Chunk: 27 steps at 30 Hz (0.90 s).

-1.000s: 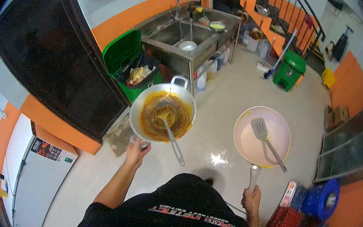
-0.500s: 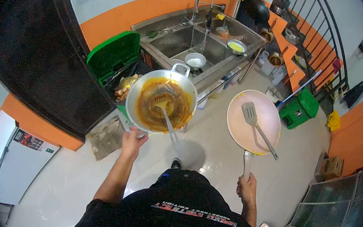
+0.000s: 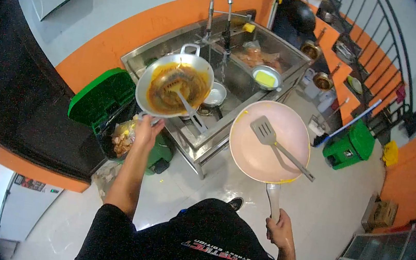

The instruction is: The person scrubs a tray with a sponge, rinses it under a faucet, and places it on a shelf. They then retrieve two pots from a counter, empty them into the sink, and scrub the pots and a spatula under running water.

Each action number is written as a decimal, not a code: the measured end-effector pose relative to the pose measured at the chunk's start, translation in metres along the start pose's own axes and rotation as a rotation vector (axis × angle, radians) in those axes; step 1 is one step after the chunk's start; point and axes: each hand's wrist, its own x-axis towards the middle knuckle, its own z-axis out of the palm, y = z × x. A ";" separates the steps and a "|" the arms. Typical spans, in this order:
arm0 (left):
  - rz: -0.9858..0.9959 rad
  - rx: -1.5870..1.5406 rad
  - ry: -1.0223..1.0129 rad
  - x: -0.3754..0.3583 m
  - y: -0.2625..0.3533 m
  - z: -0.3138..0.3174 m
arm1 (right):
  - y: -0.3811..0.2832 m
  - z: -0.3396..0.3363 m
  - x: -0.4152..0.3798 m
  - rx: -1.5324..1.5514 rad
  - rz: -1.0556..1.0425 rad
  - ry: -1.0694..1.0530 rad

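Note:
My left hand [image 3: 147, 132] grips the near handle of a two-handled metal wok [image 3: 144, 88], whose inside is coated with brown and yellow residue. A spatula [image 3: 186, 105] lies in that wok, its handle over the near right rim. My right hand [image 3: 280, 230] is closed round the handle of a pale pink frying pan [image 3: 246, 155]. On the pan rests a grey slotted spatula [image 3: 265, 132], its handle past the right rim. Both vessels are held in the air, the wok over the left part of the metal sink [image 3: 200, 151].
Water runs from a spring faucet [image 3: 226, 33]. In the sink is a small bowl [image 3: 216, 95]; a bowl with a yellow item [image 3: 265, 79] sits on its right side. An open green bin [image 3: 159, 156] with waste stands left, another green bin [image 3: 349, 147] right, near stairs with pots.
The view has moved closer to the sink. The wok has gone from in front of the sink to over its left part, and the pan has shifted left, both still held.

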 end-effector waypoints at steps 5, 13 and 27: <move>-0.035 -0.080 0.046 -0.046 -0.043 0.002 | 0.022 -0.041 0.030 -0.103 -0.079 -0.099; -0.023 -0.017 0.167 -0.038 -0.043 0.031 | -0.080 -0.051 0.186 -0.170 -0.203 -0.422; 0.024 -0.085 0.325 0.199 -0.153 0.031 | -0.147 0.116 0.587 -0.263 -0.158 -0.568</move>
